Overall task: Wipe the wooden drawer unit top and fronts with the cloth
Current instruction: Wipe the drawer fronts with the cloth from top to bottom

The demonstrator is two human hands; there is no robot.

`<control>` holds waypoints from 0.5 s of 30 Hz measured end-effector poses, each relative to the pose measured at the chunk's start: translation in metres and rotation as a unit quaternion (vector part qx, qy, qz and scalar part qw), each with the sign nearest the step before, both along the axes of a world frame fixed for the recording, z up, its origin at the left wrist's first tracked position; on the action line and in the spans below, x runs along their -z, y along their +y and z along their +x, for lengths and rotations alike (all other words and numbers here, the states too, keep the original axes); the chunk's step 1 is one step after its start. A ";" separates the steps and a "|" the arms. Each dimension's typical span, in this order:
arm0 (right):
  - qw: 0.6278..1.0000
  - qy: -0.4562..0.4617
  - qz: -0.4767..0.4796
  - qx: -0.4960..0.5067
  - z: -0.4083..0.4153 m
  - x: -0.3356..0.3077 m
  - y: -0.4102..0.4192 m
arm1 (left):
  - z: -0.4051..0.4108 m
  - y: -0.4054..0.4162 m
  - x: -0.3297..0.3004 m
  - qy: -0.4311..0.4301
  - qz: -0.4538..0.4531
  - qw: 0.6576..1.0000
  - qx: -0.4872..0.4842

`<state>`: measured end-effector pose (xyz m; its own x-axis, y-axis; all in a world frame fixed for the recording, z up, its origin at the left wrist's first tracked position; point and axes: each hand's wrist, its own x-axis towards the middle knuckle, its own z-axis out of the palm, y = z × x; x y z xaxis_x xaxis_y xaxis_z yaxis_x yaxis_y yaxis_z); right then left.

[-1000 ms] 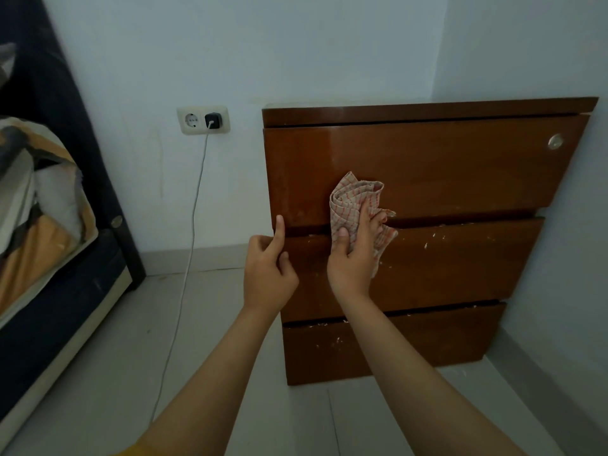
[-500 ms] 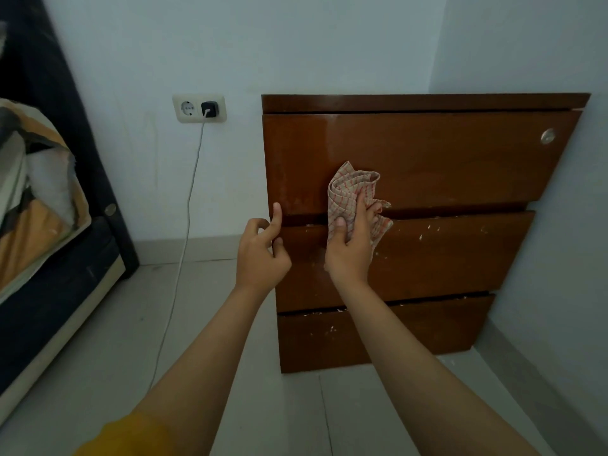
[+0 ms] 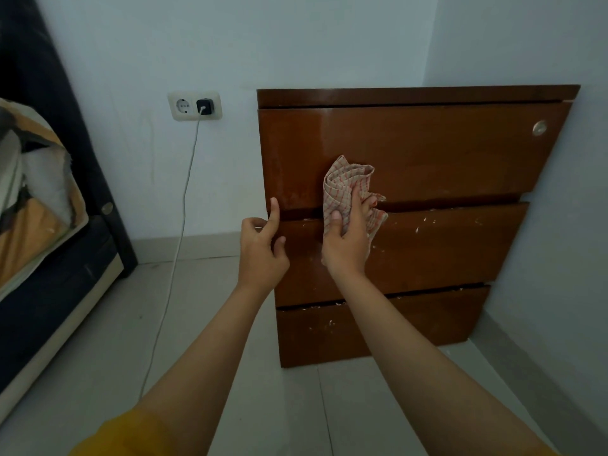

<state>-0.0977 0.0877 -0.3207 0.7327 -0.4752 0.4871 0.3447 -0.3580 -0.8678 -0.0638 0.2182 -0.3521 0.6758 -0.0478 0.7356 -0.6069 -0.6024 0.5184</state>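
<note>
A brown wooden drawer unit (image 3: 427,153) with three drawer fronts stands in the room's corner. White specks dot the middle and bottom fronts. My right hand (image 3: 347,241) grips a crumpled red-and-white checked cloth (image 3: 345,185) against the seam between the top and middle drawers. My left hand (image 3: 261,250) is at the unit's left edge, its forefinger straight up along the gap beside the middle front and its other fingers loosely curled, holding nothing. A round metal lock (image 3: 539,128) sits at the top drawer's right.
A wall socket (image 3: 194,106) with a black charger and a white cable (image 3: 177,245) running to the tiled floor is left of the unit. A bed with bedding (image 3: 36,199) fills the left side. The right wall stands close beside the unit.
The view has drifted a little and the unit sits slightly higher in frame. My right hand with the cloth has stayed at the same seam; my left hand's fingers have loosened slightly.
</note>
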 end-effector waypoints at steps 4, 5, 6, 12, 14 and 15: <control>1.000 0.001 -0.006 0.000 0.000 0.001 -0.001 | -0.009 -0.014 0.000 0.045 -0.048 0.998 -0.009; 1.000 0.000 -0.005 0.001 0.000 0.001 -0.002 | -0.010 -0.016 0.000 0.052 -0.055 0.997 -0.012; 1.000 -0.002 -0.004 0.000 0.001 0.002 -0.002 | -0.011 -0.018 -0.002 0.057 -0.059 0.997 -0.015; 1.000 -0.007 -0.004 0.002 0.005 0.005 -0.001 | -0.012 -0.020 -0.006 0.063 -0.103 0.992 -0.035; 1.000 -0.007 -0.004 0.001 0.007 0.005 0.000 | -0.010 -0.019 -0.006 0.057 -0.107 0.992 -0.034; 1.000 -0.006 -0.003 0.003 0.007 0.006 0.000 | -0.009 -0.018 -0.005 0.054 -0.108 0.992 -0.031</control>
<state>-0.0908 0.0877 -0.3263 0.7246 -0.4765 0.4978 0.3527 -0.3642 -0.8620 -0.0727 0.2002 -0.3467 0.7480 0.1468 0.6473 -0.5061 -0.5047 0.6993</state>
